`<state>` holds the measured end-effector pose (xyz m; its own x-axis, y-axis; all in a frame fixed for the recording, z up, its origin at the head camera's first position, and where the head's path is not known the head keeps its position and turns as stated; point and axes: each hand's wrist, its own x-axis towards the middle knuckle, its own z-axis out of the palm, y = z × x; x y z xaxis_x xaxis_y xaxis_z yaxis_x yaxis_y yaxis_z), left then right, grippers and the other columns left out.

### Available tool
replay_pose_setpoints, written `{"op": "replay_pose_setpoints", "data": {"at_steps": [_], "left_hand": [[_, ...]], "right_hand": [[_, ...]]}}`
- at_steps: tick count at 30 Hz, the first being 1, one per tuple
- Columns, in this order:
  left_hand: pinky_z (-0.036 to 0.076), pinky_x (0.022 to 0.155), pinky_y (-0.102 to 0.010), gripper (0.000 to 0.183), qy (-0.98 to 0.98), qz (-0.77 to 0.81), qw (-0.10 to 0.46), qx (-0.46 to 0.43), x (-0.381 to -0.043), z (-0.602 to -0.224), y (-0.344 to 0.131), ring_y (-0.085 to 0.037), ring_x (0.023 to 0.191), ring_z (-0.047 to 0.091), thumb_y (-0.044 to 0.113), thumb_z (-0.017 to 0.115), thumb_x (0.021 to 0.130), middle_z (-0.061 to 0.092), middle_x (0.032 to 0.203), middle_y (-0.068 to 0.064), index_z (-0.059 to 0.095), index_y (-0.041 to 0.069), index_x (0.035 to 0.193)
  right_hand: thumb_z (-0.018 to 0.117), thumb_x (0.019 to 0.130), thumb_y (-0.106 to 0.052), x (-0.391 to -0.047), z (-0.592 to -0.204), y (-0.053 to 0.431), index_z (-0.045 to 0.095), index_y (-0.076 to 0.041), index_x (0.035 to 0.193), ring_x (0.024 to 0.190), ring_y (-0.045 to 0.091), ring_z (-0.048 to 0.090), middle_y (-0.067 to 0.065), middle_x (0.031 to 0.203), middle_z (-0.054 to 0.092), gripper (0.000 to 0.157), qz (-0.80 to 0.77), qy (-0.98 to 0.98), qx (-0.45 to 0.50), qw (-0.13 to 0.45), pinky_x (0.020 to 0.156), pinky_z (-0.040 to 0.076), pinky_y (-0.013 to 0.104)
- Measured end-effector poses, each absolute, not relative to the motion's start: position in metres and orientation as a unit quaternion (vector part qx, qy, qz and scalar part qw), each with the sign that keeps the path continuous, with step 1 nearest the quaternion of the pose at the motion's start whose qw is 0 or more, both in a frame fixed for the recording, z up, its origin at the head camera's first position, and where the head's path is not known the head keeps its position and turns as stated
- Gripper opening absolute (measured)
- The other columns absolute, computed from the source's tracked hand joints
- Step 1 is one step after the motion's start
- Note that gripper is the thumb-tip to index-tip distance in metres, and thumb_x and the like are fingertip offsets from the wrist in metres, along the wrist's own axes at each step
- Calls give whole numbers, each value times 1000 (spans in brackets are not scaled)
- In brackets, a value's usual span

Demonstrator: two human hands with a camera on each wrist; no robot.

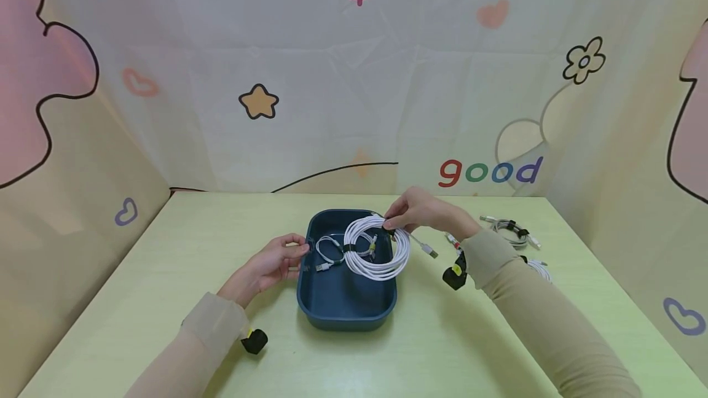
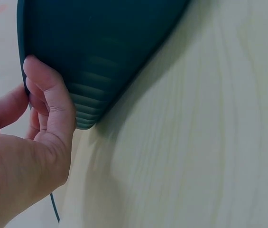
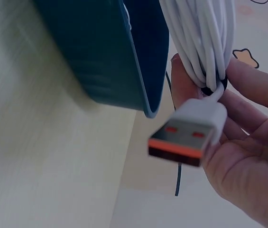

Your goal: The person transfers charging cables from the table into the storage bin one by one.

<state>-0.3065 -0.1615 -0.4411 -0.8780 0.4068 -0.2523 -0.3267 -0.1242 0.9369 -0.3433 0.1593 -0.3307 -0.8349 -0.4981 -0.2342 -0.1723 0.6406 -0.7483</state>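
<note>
A dark blue plastic bin (image 1: 347,300) stands in the middle of the table. My left hand (image 1: 280,258) pinches its left rim between thumb and fingers; the left wrist view shows the fingers against the ribbed outer wall (image 2: 96,80). Over the bin's right side, my right hand (image 1: 420,210) holds a large coil of white USB cable (image 1: 376,272) by its black tie. The cable's USB plug (image 3: 183,133), orange inside, dangles close to the right wrist camera. Inside the bin lies a smaller white USB cable (image 1: 326,261), partly hidden behind the coil.
On the table (image 1: 166,300) to the right lies a coiled grey cable (image 1: 517,235) with black ties. Another white cable (image 1: 538,268) is partly covered by my right sleeve, and a connector end (image 1: 452,240) shows beside it. A printed curtain (image 1: 310,78) closes off the back.
</note>
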Motion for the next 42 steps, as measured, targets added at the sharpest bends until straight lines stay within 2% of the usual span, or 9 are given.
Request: {"op": "replay_pose_setpoints", "data": {"at_steps": [13, 28, 42], "left_hand": [[55, 65, -26, 6, 616, 748, 244, 31, -307, -441, -161, -9, 67, 58, 10, 52, 99, 60, 80, 3, 48, 14, 102], [55, 63, -25, 9, 611, 752, 246, 26, -307, -441, -161, -9, 66, 59, 9, 52, 99, 60, 78, 4, 46, 12, 104], [54, 62, -24, 6, 618, 748, 240, 23, -307, -443, -160, -8, 65, 57, 10, 52, 99, 59, 78, 5, 48, 14, 102]], "right_hand": [[71, 88, -18, -341, -339, 135, 71, -4, 111, 80, 17, 65, 11, 101, 73, 27, -372, 879, -196, 226, 78, 58, 31], [71, 87, -16, -336, -352, 114, 73, -3, 106, 75, 15, 59, 10, 94, 73, 23, -373, 871, -219, 231, 65, 53, 23], [73, 86, -14, -329, -358, 103, 73, -2, 105, 74, 14, 58, 8, 93, 71, 22, -373, 869, -215, 246, 66, 55, 24]]}}
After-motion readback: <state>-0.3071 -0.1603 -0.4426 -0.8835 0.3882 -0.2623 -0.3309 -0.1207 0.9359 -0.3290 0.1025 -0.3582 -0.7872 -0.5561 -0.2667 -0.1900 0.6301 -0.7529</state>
